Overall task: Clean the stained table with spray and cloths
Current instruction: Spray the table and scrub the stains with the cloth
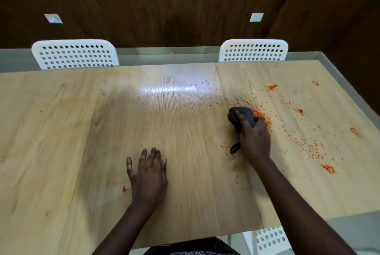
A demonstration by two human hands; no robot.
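A light wooden table (82,131) fills the view. Orange stains and crumbs (304,139) are scattered over its right part, with a thick orange pile (262,116) beside the cloth. My right hand (254,137) grips a dark grey cloth (242,114) bunched on the table at the left edge of that pile; a dark end of the cloth sticks out below my palm. My left hand (149,174) rests flat on the table near the middle, fingers spread, holding nothing. One small orange spot (124,189) lies left of it. No spray bottle is in view.
Two white perforated chairs (75,54) (254,50) stand at the table's far side, before a dark wood-panelled wall with two sockets. Another white chair (269,239) shows below the near edge. Grey floor runs along the table's right edge.
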